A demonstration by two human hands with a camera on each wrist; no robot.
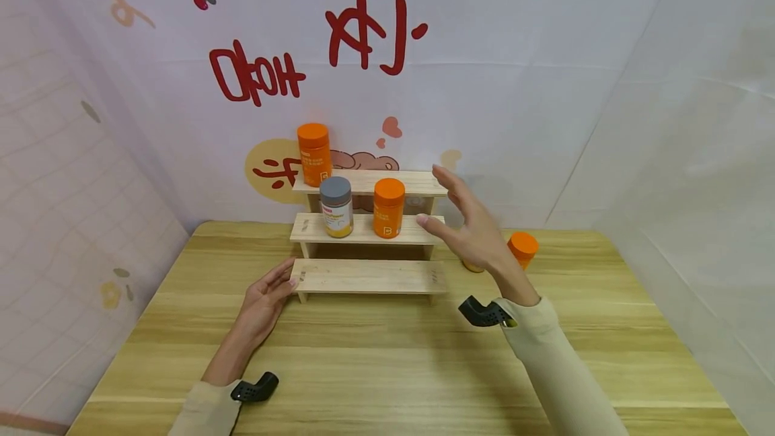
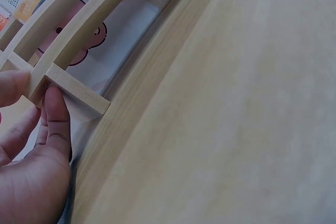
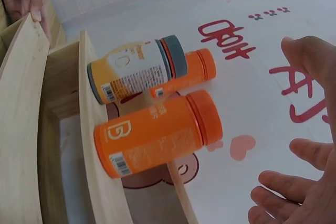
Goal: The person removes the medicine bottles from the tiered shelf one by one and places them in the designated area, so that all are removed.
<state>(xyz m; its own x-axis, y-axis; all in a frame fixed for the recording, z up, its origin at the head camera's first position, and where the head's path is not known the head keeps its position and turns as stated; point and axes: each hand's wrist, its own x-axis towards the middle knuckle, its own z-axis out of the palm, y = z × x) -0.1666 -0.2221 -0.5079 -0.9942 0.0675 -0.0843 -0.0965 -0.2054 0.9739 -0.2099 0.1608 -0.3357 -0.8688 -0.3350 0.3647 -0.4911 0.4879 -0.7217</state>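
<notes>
A three-tier wooden display rack (image 1: 369,276) stands at the back of the table. My left hand (image 1: 262,303) pinches the left end of its lowest board, thumb on top and fingers below, as the left wrist view shows. On the middle tier are a grey-lidded supplement bottle (image 1: 336,210) and, to its right, an orange bottle (image 1: 389,210). Another orange bottle (image 1: 314,157) is at the left of the top tier. Raised near the rack's right end, my right hand (image 1: 469,221) holds nothing. Its thumb and fingers are spread, apart from the middle tier's orange bottle (image 3: 157,135).
Behind my right wrist, an orange-lidded bottle (image 1: 523,247) stands on the table (image 1: 375,362). Beside it, a yellowish container (image 1: 473,266) is mostly hidden by the hand. A printed white cloth (image 1: 514,86) hangs close behind the rack.
</notes>
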